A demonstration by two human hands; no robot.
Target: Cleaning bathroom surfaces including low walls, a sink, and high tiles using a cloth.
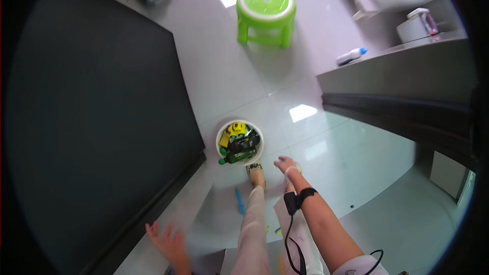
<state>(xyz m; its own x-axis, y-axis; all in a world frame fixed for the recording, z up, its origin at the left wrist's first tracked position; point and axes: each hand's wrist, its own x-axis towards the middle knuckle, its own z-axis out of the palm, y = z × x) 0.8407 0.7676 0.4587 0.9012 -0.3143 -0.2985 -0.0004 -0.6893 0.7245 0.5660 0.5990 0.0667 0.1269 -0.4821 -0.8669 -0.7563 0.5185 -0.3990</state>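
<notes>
My left hand (170, 242) is at the lower left, blurred, fingers spread, with nothing visible in it. It hangs in front of the pale side of a large dark flat surface (103, 84). My right hand (284, 164) is near the middle, thumb and fingers apart, with no object visible in it. A white round bucket (261, 148) stands on the floor to the upper left of that hand, apart from it. Inside the bucket lie a yellow toy car (237, 130), a green bottle (240, 156) and dark items that I cannot make out. My foot (255, 172) is right beside the bucket.
Farther off stands a green plastic stool (266, 5). A blue stick-like object (240, 201) lies by my leg. At right, a grey and dark furniture edge (397, 80) juts in, near a white bottle with a blue cap (350, 57). A black cable (288, 236) hangs from my right wrist strap.
</notes>
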